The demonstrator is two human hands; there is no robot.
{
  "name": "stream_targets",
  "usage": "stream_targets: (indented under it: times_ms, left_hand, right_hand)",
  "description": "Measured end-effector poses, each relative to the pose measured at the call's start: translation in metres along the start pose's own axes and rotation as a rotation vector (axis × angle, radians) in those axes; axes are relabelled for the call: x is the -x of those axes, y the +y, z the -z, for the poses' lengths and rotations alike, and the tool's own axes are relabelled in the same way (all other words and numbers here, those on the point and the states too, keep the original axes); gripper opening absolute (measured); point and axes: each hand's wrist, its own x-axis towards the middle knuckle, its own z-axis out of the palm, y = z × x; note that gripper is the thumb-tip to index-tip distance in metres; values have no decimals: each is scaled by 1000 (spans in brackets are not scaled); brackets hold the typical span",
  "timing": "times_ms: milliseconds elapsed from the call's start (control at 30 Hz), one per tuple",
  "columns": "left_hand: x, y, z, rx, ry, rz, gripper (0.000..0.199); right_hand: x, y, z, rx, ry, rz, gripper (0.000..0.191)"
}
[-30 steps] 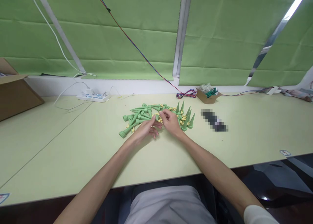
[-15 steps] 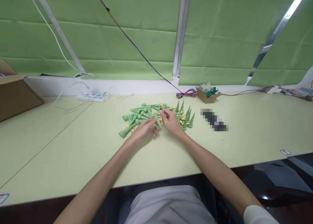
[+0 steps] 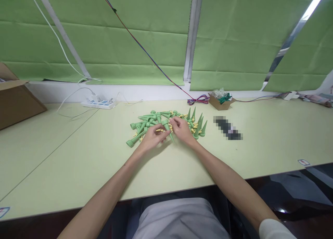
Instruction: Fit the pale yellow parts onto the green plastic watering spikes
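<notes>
A green plastic spike [image 3: 168, 128], tilted with its point down toward me, is gripped between the thumb and fingers of my left hand [image 3: 155, 137]. Close beside its cap, the fingers of my right hand [image 3: 181, 128] are pinched together; what they hold is too small to make out. Behind and left of my hands lies a pile of green spikes [image 3: 142, 126] with small yellow pieces among them. Several green spikes [image 3: 199, 124] stand point up to the right of my right hand, with yellow pieces [image 3: 193, 125] around them.
On the table [image 3: 85, 162], a small cardboard box [image 3: 220, 104] with plastic bags stands at the back, beside coiled wires [image 3: 199, 100]. A pixelated dark object [image 3: 227, 128] lies to the right. At the back left are a power strip [image 3: 100, 103] and a large cardboard box [image 3: 20, 103].
The fingers of my left hand have shifted lower along the spike, and its tip has moved slightly toward me and to the right. My right hand has hardly moved.
</notes>
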Motion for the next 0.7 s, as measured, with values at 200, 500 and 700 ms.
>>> stream_targets:
  times_ms: [200,500,700]
  left_hand:
    - [0,0,-2,14,41,-18,32]
    - [-1,-3,-5,-103,171,-87,21]
    - [-4,-9,-5,-176,230,-173,17]
  right_hand:
    - [0,0,0,6,-20,-33,41]
    - [1,0,-1,22,-48,-12,40]
    - [1,1,-2,38,-78,-19,40]
